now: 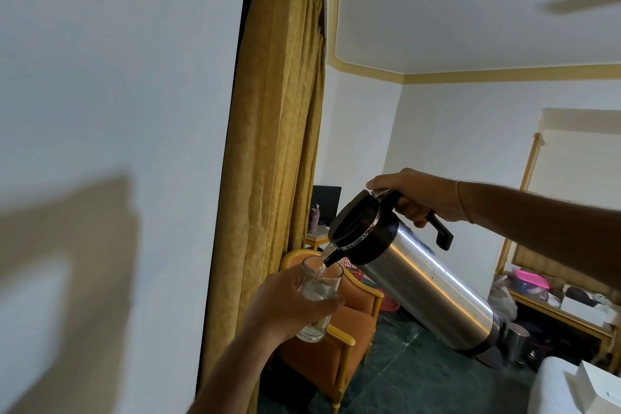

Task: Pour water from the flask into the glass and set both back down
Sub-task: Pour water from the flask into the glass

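A steel flask (426, 282) with a black lid and handle is tilted steeply, its spout down at the left, in mid-air at centre right. My right hand (420, 195) grips its black handle from above. Water runs from the spout into a clear glass (319, 292), which is held slightly tilted just below the spout. My left hand (289, 306) is wrapped around the glass from the left side. The glass holds some water; its lower part shows below my fingers.
An orange armchair with a yellow wooden frame (346, 339) stands right below the glass. A gold curtain (275, 144) hangs to the left. A cluttered wooden table (554, 309) is at the right, a white box (601, 386) at the lower right, dark green floor between.
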The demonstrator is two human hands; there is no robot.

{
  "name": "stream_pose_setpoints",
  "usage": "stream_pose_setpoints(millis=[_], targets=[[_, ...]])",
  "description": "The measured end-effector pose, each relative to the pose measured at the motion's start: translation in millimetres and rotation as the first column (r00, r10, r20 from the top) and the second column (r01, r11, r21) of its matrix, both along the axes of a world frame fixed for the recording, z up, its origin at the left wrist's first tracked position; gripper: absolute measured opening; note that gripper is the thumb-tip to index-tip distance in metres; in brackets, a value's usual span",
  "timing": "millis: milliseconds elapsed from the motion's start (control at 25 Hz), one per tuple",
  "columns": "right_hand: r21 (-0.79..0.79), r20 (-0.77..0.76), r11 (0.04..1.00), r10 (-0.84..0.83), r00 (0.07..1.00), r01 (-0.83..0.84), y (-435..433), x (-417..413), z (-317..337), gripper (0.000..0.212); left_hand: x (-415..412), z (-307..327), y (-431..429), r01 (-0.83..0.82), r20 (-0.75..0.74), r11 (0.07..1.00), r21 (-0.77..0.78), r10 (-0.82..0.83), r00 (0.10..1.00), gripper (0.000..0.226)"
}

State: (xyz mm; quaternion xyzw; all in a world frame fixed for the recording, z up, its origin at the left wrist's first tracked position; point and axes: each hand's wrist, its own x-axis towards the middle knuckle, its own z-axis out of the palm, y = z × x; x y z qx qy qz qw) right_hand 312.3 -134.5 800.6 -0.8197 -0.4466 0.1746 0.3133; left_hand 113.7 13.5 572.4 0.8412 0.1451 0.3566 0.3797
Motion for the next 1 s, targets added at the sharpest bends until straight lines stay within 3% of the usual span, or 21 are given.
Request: stream_pose_setpoints(millis=[680, 800, 1000], targets=[[-0.067, -0.029, 0.998, -0.019, 0.999, 0.017, -10.6, -3.1, -4.8, 0.064, -6.1, -1.2, -6.6, -0.009, -0.022, 1.000, -0.003, 0.009, 1.000, 0.041], [-0.068, -0.067, 0.998, 0.006, 0.998, -0.011, -15.2, -0.1, -8.0, 0.067, -8.3, 1.4, -9.5, -0.024, -0.028, 0.999, 0.023, 0.024, 0.999, 0.038], [-0.030, -0.210, 1.000, -0.011, 0.978, 0.005, -27.9, 2.2, -18.1, 0.072, -8.1, -2.0, -10.2, -0.110, -0.040, 0.988, 0.109, 0.115, 0.993, 0.058]])
